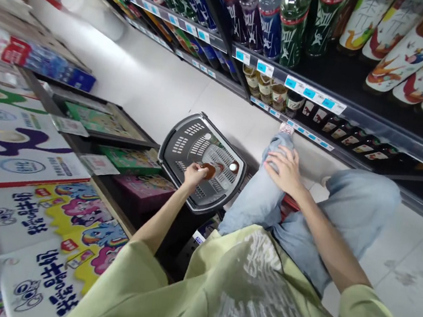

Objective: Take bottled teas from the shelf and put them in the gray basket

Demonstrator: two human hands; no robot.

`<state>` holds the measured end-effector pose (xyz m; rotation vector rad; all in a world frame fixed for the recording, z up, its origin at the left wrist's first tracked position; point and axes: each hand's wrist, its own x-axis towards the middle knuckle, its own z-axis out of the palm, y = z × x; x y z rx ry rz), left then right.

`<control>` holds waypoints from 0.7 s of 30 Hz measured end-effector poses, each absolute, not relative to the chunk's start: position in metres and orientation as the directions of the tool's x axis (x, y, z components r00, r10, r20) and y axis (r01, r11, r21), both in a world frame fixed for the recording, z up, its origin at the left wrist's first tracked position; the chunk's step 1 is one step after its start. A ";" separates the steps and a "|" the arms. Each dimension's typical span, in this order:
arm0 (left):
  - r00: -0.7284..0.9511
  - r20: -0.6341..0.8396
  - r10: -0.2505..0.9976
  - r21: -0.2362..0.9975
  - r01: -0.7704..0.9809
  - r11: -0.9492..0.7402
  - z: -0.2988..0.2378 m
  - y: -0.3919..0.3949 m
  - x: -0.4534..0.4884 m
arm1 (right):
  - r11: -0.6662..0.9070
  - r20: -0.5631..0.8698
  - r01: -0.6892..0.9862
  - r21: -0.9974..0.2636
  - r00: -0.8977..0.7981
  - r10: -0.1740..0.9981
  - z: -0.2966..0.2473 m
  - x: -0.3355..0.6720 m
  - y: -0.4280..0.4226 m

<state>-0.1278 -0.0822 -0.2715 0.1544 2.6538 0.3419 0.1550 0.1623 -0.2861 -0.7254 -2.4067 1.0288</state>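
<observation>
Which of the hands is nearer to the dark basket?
Left. The left hand is over the basket, holding a small brown item. The right hand rests on the jeans-clad knee, off to the basket's right, not touching it.

Worn on the head and aimed forward and steeply down, past the person's own shirt [240, 297] at the bottom edge and the bent knees [256, 201] to the aisle floor [159, 84], tilted, with the aisle running toward the top left corner. Close in: left hand [195, 174] and right hand [285, 171] near mid-frame, basket [182, 141] just beyond them. Hemmed by box shelves [22, 144] along the left edge and drink shelves [302, 90] across the top right.
</observation>
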 end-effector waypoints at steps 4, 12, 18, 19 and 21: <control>-0.850 -0.523 0.070 0.138 -0.004 0.990 -0.347 -0.086 -0.127 | 0.568 0.172 0.368 -0.736 -0.710 0.683 -0.295 0.151 0.153; -0.705 -0.707 0.056 0.081 -0.002 0.997 -0.442 -0.091 -0.095 | 0.579 0.299 0.342 -0.740 -0.604 0.739 -0.297 0.167 0.159; -0.678 -0.730 0.084 0.080 0.037 0.996 -0.472 -0.073 -0.086 | 0.571 0.314 0.308 -0.761 -0.596 0.739 -0.295 0.165 0.158; -0.671 -0.735 0.097 0.079 0.058 0.995 -0.473 -0.071 -0.088 | 0.571 0.323 0.300 -0.764 -0.589 0.741 -0.295 0.164 0.157; -0.655 -0.743 0.137 0.079 0.117 0.990 -0.472 -0.073 -0.096 | 0.566 0.330 0.287 -0.773 -0.580 0.745 -0.296 0.164 0.157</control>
